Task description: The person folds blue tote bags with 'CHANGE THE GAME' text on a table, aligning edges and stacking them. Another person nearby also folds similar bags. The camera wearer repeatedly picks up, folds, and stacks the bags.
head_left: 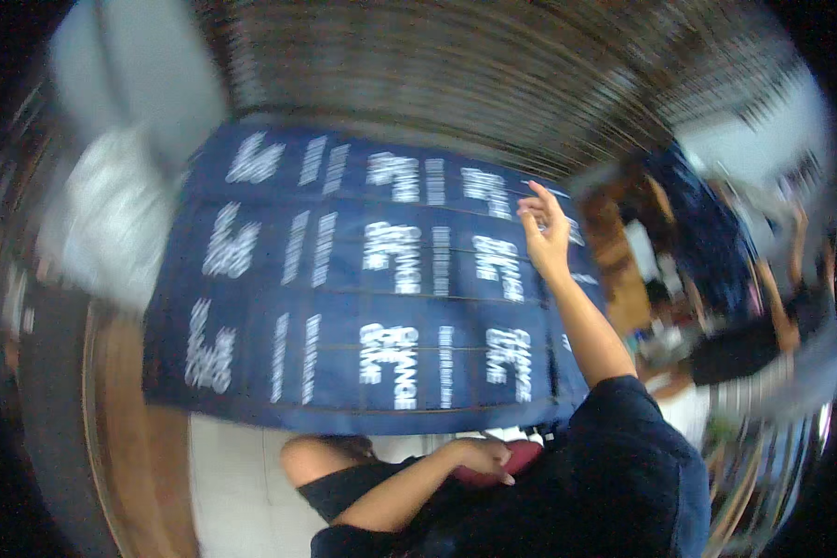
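Observation:
A large navy blue sheet [335, 293] lies spread out in front of me, marked with rows of white lettering and seam-like lines. Over its right side my right hand [546, 228] is raised, fingers loosely apart, with nothing visible in them. Whether that hand touches the sheet cannot be told. My left hand [482, 456] is held close to my body, below the sheet's near edge. Its fingers are closed on a dark red rounded thing [524, 455], partly hidden by the hand. Motion blurs the picture.
A whitish wrapped bundle [112, 219] stands at the left, near a brown wooden strip [139, 437]. Slatted grey-brown surface [437, 56] runs along the far side. At the right, dark blue cloth [702, 223] hangs near a person in dark clothes [744, 353].

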`<state>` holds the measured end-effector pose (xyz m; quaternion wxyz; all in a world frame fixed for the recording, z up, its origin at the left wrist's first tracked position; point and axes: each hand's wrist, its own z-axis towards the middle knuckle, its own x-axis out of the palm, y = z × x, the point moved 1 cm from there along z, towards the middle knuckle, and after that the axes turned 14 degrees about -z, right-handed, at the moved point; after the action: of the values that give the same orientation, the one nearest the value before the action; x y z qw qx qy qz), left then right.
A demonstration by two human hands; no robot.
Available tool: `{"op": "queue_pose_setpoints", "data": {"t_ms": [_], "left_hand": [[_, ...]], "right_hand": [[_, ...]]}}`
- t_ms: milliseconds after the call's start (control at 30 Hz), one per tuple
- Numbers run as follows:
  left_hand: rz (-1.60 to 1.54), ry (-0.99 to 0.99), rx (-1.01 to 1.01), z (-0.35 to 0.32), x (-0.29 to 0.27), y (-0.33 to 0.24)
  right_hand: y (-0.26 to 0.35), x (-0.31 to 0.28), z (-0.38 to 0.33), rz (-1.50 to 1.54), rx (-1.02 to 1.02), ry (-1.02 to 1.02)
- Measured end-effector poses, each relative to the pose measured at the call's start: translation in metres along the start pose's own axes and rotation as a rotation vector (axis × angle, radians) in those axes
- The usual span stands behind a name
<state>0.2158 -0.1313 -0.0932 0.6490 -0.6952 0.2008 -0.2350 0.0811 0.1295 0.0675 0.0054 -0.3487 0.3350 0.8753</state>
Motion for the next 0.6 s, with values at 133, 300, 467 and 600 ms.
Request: {"op": "queue_pose_setpoints", "data": {"t_ms": [133,300,467,600], "left_hand": [[-0.013,0.025,-0.190,-0.002,0.004,0.005],[-0.036,0.124,-0.476,0.008,0.016,0.032],[-0.154,-0.016,-0.563,0.010,0.031,0.039],[-0.275,-0.151,-0.621,0.015,0.045,-0.004]], "right_hand": [[-0.055,-0.166,-0.017,0.130,0.247,-0.339],[-0.149,-0.352,-0.062,0.227,0.505,-0.853],[-0.214,-0.486,-0.087,0.764,0.600,-0.993],[-0.227,-0.511,-0.065,1.183,0.587,-0.854]]}}
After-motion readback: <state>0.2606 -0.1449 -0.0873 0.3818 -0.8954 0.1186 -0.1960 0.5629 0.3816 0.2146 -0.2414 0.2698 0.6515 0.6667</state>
